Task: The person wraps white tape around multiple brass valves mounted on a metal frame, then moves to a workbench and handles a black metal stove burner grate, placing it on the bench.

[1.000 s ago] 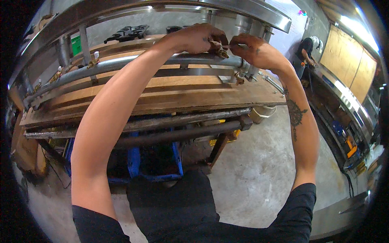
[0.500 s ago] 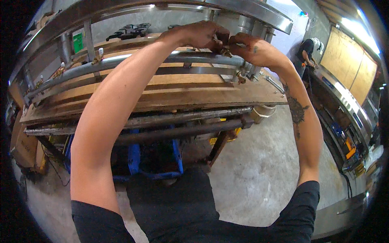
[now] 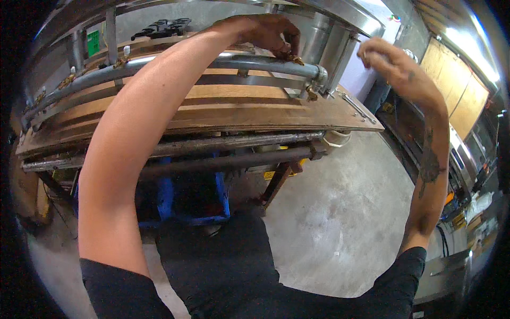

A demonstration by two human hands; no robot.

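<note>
My left hand (image 3: 271,34) reaches over a long grey metal pipe (image 3: 254,62), its fingers closed around a small brass gas valve (image 3: 294,58) near the pipe's right end. My right hand (image 3: 396,69) is raised in the air to the right, apart from the pipe. Its fingers are curled and slightly blurred, and anything in them is hidden. Below the pipe's end elbow hangs another brass fitting (image 3: 311,93). More brass valves (image 3: 121,59) sit along the pipe's left part, some with white tips.
A stainless steel frame surrounds the pipe above a wooden board tabletop (image 3: 228,118). Wrenches (image 3: 357,106) lie at its right end. Black burner grates (image 3: 162,28) rest behind. Underneath are blue crates (image 3: 226,194) and a white bucket (image 3: 337,139). Another workbench stands at right.
My right hand has left the brass valve and moved right, away from the pipe. My left hand stays at the valve. The view has shifted a little, and the co-worker is now mostly hidden.
</note>
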